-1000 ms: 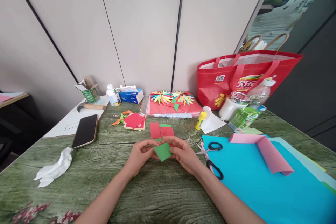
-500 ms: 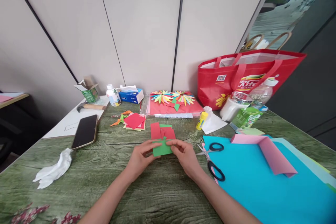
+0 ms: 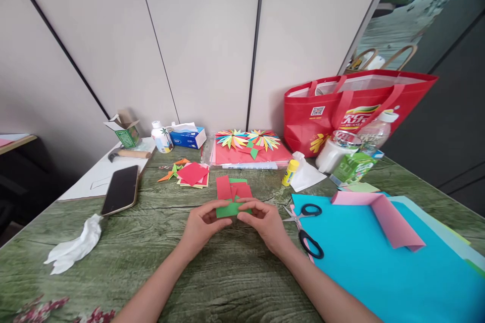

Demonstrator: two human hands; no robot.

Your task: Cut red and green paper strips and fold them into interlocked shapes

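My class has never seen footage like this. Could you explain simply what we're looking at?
There is no robot here: a person works with two bare hands. The view comes from a camera worn on their head, looking forward and down. The left hand and right hand hold a small green paper between them, above the table. Just beyond lie red paper pieces. To the right are scissors, a large blue sheet and a yellow glue stick; to the left, a phone.
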